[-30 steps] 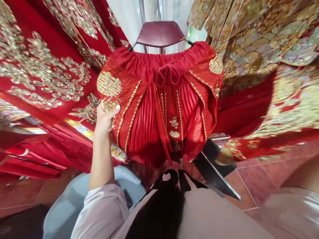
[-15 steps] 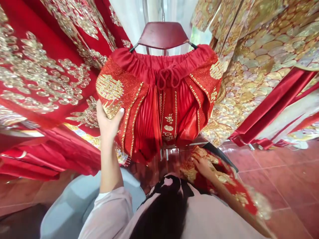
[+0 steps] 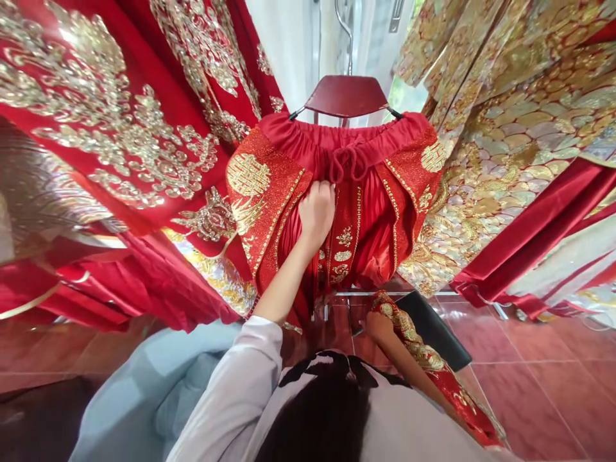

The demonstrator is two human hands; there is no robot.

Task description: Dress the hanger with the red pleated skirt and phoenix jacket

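A red skirt [image 3: 260,205] with gold embroidery, pleats and a gathered drawstring waist hangs in front of me from a dark red hanger [image 3: 345,96]. The waist cord is tied in a bow [image 3: 349,165]. Just below that bow, my left hand [image 3: 317,208] has its fingers curled on the pleated front of the skirt. My right hand [image 3: 380,326] is low and close to my body, closed around a bunched red and gold embroidered garment [image 3: 428,356] that trails along the forearm. Its fingertips are partly hidden.
A red gown with crystal beading [image 3: 158,141] hangs to the left, and a gold scale-patterned garment [image 3: 510,128] to the right. Grey-blue padded seating [image 3: 129,372] is at lower left. A black flat object [image 3: 436,327] lies near the right hand over red floor tiles [image 3: 539,385].
My left hand has moved from the skirt's left side panel to its front below the bow. The view has shifted. My right hand still holds the bunched garment.
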